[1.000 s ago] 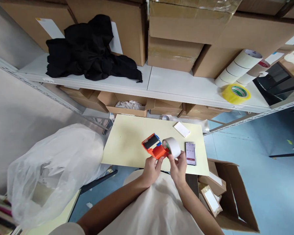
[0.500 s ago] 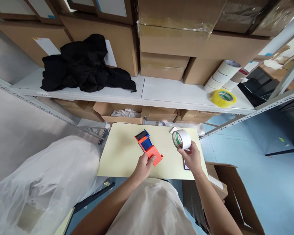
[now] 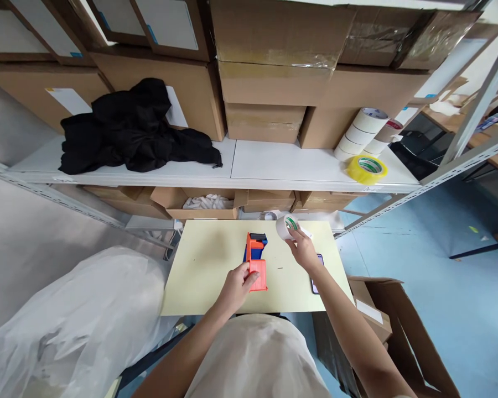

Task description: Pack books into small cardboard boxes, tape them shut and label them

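Observation:
My left hand grips an orange and blue tape dispenser by its orange body, thumb on top, above the pale yellow table. The dispenser's black-topped end points away from me, and no tape roll shows in it. In my right hand is a roll of white tape, pinched at its near edge with its green-printed core facing up and to the right. The roll and the dispenser are apart. A phone lies on the table beneath my right forearm.
Behind the table, a shelf carries cardboard boxes, black cloth, stacked tape rolls and a yellow tape roll. An open carton stands at the right. A large translucent plastic bag bulges at the left.
The tape roll has moved left and turned in my right hand. My left hand has turned the dispenser more upright in view, pointing straight away from me. The camera view has shifted slightly.

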### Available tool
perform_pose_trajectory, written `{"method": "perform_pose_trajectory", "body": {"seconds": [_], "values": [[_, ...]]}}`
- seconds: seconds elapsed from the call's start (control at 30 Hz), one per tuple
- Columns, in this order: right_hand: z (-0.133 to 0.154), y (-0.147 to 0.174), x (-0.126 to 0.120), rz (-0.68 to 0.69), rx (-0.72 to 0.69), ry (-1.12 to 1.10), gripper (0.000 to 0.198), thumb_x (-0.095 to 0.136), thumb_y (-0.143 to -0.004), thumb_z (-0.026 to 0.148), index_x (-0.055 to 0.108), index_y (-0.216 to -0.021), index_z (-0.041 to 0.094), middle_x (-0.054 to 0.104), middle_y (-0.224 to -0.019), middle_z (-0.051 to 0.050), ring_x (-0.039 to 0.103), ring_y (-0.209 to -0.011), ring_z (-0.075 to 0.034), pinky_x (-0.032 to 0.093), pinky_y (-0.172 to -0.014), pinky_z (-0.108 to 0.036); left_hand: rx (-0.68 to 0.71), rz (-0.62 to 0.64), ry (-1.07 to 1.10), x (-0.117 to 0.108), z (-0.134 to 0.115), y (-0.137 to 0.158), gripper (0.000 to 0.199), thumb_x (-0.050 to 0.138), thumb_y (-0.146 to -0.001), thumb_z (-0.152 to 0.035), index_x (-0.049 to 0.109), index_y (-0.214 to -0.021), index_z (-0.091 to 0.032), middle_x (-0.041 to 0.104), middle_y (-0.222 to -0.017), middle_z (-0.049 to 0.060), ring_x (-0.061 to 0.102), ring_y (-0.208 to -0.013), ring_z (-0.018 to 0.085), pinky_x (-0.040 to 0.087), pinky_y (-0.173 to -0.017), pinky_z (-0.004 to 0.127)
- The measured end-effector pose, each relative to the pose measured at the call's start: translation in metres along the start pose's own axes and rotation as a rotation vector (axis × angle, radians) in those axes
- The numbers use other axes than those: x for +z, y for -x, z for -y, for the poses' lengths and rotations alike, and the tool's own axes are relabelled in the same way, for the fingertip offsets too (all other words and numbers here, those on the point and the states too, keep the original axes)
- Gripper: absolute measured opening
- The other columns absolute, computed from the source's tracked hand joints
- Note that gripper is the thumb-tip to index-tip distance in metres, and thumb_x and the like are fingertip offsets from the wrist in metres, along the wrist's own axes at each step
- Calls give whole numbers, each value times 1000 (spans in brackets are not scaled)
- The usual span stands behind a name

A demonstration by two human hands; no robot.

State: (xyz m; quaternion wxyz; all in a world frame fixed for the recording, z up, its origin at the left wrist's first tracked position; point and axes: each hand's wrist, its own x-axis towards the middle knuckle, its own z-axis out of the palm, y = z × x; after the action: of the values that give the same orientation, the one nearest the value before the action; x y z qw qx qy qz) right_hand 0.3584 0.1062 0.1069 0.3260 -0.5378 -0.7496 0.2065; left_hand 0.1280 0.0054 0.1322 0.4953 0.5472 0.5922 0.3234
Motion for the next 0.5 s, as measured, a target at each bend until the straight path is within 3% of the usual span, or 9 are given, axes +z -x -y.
{"method": "perform_pose_trajectory", "body": {"seconds": [0.1,0.2,0.27,0.33,0.5], "values": [[-12,-27,10,-34,-38,19,45,37,-88,20,49,-132,21,57,-122,-15,55,-113,-29,49,-92,-48,24,-5,67,0,-3,-3,29,50,-82,-46,56,-77,-18,51,-59,-3,46,-54,11,35,-53,23],[-16,-44,13,-20,-142,20,56,35,-89,19,29,-144,23,34,-146,-11,24,-139,-29,37,-104,-53,38,-8,144,-1,-5,-6,30,49,-84,-46,59,-86,-18,56,-65,0,51,-61,14,40,-58,25],[-12,-46,12,-5,-191,6,58,35,-91,21,22,-147,26,20,-153,-8,10,-143,-28,32,-107,-54,36,-9,179,-2,-5,-7,32,49,-84,-47,60,-89,-18,57,-67,1,53,-65,15,42,-61,25],[-5,-43,9,10,-205,-28,55,35,-92,24,24,-146,26,22,-153,-8,15,-142,-26,32,-108,-52,30,-10,204,-3,-5,-8,34,48,-85,-47,61,-93,-17,58,-68,1,54,-66,15,43,-63,26],[26,-21,3,169,-113,-208,48,48,-90,36,42,-137,26,52,-132,-11,52,-120,-25,44,-100,-46,36,12,279,-5,-11,-9,39,48,-85,-48,61,-102,-16,62,-75,3,55,-68,14,45,-67,26]]}}
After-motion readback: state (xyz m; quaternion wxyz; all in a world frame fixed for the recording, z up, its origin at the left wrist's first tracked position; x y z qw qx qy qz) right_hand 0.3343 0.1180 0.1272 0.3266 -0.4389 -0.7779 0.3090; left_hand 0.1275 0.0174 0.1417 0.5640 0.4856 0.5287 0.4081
